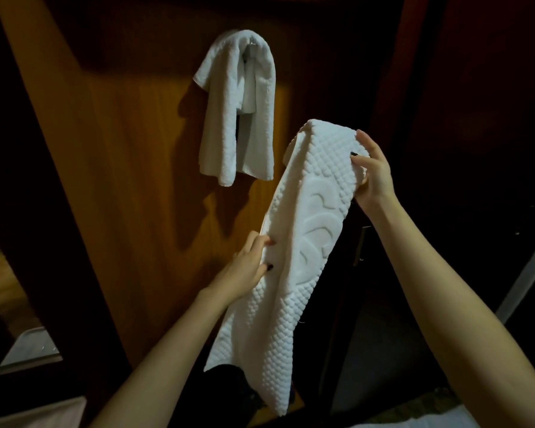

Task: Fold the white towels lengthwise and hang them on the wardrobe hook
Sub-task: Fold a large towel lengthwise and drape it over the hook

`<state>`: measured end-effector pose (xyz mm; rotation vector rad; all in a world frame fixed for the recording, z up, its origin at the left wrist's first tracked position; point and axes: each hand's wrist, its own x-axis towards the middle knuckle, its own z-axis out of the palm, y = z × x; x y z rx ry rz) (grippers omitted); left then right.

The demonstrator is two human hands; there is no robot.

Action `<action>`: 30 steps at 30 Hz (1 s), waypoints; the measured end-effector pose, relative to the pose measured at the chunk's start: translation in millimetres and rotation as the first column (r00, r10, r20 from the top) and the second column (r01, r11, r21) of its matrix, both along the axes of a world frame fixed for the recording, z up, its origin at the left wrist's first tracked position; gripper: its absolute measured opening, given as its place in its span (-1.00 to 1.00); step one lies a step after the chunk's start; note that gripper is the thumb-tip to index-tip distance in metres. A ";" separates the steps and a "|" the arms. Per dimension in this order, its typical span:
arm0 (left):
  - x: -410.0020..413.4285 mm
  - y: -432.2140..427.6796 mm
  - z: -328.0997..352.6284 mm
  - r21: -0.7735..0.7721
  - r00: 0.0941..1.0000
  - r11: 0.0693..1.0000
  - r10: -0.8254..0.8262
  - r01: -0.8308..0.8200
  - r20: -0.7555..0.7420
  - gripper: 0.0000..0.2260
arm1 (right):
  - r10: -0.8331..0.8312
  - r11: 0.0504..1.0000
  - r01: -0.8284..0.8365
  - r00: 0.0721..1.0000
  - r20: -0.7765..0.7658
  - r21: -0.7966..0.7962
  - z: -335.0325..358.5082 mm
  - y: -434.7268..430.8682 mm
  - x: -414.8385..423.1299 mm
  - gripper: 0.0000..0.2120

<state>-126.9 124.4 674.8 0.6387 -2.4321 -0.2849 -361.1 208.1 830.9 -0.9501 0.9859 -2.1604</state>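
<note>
A white towel [241,109] hangs draped over a small metal hook [252,42] on the brown wardrobe panel [130,143]. In front of it, to the right, I hold a second white towel [300,251] with a quilted pattern, folded into a long strip and slanting down to the left. My right hand [372,171] grips its upper end. My left hand [250,264] pinches its left edge about halfway down. The lower end hangs free.
A dark wardrobe door with a metal handle [360,245] stands to the right of the towel. At the lower left is a mirror or glass panel [28,347]. A pale surface edge [445,418] shows at the bottom right.
</note>
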 end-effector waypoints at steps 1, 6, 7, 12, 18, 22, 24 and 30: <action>-0.8 1.0 -4.3 -0.100 0.999 0.994 0.048 -0.047 0.010 -0.75 | -0.013 1.000 0.013 1.000 -0.006 0.001 0.2 -0.6 1.2 -0.57; -11.5 11.1 -11.7 0.180 0.950 0.983 0.096 -0.043 -0.297 -0.95 | -0.089 0.996 0.088 0.995 -0.046 -0.012 -3.8 -5.7 9.2 -0.56; -15.5 16.7 -12.5 0.314 0.936 0.949 0.092 0.020 -0.339 -0.90 | -0.089 0.996 0.088 0.995 -0.034 -0.025 -4.6 -7.2 11.6 -0.56; -48.8 37.4 -31.2 0.484 0.963 0.852 0.261 -0.197 -0.067 -0.52 | -0.083 0.996 0.082 0.996 -0.018 -0.037 -1.2 -15.7 25.6 -0.53; -52.0 27.9 -52.6 0.585 0.956 0.795 0.273 -0.161 -0.109 -0.80 | -0.106 0.993 0.102 0.991 -0.076 -0.061 5.8 -13.2 29.2 -0.53; -35.2 17.2 -55.4 0.570 0.954 0.819 0.219 -0.067 -0.203 -0.67 | -0.147 0.989 0.146 0.988 -0.051 -0.027 7.7 -7.6 12.3 -0.53; -24.9 7.3 -52.6 0.567 0.943 0.823 0.204 -0.019 -0.264 -0.74 | -0.171 0.985 0.171 0.985 -0.014 -0.030 8.2 -4.6 3.0 -0.54; 7.1 -14.2 -17.2 0.602 0.918 0.785 0.117 0.148 -0.378 -0.93 | -0.262 0.965 0.262 0.965 -0.011 0.016 5.4 0.3 -19.3 -0.59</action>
